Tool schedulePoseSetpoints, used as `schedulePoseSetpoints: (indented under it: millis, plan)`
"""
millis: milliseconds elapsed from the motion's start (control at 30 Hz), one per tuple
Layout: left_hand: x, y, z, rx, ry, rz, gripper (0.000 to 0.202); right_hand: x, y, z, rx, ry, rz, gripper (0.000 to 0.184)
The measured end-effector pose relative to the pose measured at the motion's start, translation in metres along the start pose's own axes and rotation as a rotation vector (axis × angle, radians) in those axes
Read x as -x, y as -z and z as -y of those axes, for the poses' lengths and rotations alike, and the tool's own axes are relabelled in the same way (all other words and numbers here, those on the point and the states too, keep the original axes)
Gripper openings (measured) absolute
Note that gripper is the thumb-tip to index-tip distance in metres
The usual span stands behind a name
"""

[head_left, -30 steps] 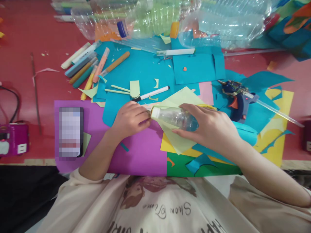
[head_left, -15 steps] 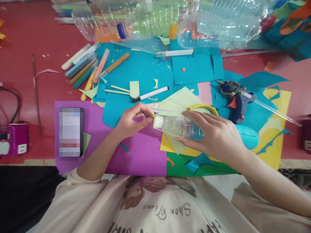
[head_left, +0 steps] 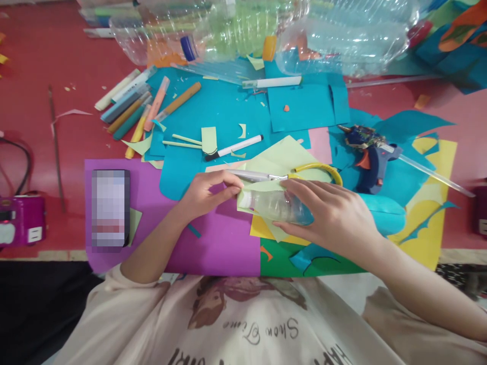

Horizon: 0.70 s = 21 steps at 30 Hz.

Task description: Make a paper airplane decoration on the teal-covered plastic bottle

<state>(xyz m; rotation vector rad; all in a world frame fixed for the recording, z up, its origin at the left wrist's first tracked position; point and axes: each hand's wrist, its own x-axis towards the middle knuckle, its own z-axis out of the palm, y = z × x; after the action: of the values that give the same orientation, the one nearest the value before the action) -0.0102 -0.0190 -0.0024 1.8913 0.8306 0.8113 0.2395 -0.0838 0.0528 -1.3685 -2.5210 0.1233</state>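
Note:
A small clear plastic bottle point(head_left: 272, 204) with a white cap lies on its side in front of me, its base towards the right. Its lower end is wrapped in turquoise paper point(head_left: 386, 214). My right hand point(head_left: 331, 215) grips the bottle's middle from above. At the cap end, my left hand point(head_left: 213, 195) pinches the edge of a pale green paper strip point(head_left: 262, 187) lying along the bottle. Just beyond the bottle are scissors point(head_left: 317, 167) with yellow handles, resting on pale green paper point(head_left: 291, 152).
A dark blue glue gun point(head_left: 375, 167) with a clear stick lies at right. Several markers point(head_left: 127, 104) are at back left, and a white marker point(head_left: 238, 147) lies nearer. A phone point(head_left: 110, 208) rests on purple paper point(head_left: 224, 248). Large clear bottles point(head_left: 342, 38) line the back.
The bottle's cap end has shifted slightly towards me, and more of the scissors now shows. The green strip looks wider along the bottle's far side. Both hands keep their hold.

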Motion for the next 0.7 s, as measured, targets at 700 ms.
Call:
schedulePoseSetpoints:
  millis: [700]
  plan:
    - [-0.0019, 0.0016, -0.0002, 0.013, 0.013, 0.104, 0.028, 0.0078, 0.0042, -0.0031, -0.018, 0.045, -0.07, 0.047]
